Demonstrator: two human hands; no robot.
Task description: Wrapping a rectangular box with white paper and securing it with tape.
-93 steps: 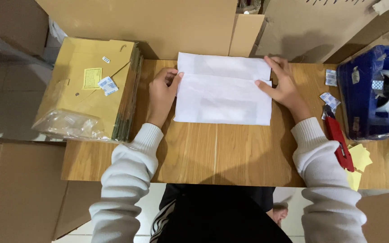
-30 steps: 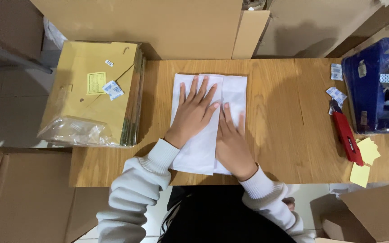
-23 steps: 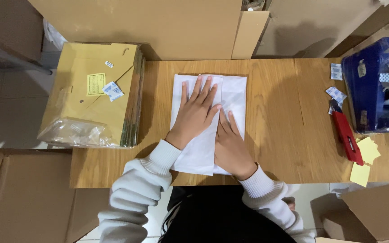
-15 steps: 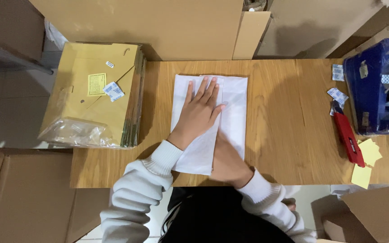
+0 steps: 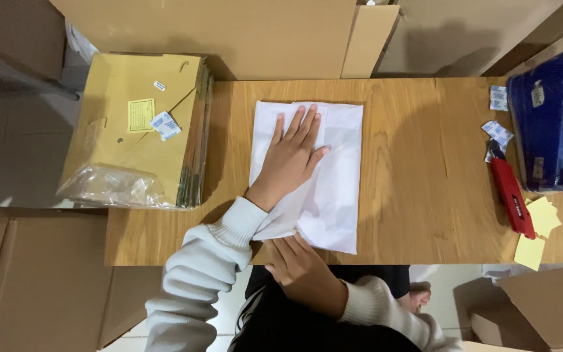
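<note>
The left hand [image 5: 292, 156] lies flat and spread on a white folded sheet [image 5: 324, 195] in the middle of the wooden table [image 5: 418, 182], palm down, fingers stretched toward the far edge; it grips nothing, only presses the paper flat. The right hand [image 5: 304, 267] sits just below that hand, at the near edge of the table, its fingertips [image 5: 288, 244] touching the sheet's lower border. Those fingers are loosely extended and do not close around anything, though whether they pinch the paper's edge cannot be told from here. The sheet runs lengthwise under the left palm, reaching beyond the fingertips and down to the right hand.

Well to the left of the pressing hand, a stack of tan envelopes [image 5: 138, 124] rests at the table's corner, partly in clear plastic wrap [image 5: 109, 186]. Far off to the right of both hands lie a red box cutter [image 5: 513, 195], some yellow sticky notes [image 5: 539, 225], and a blue tape dispenser [image 5: 548, 117]. Beyond the left fingertips stand brown cardboard boxes [image 5: 229, 32].
</note>
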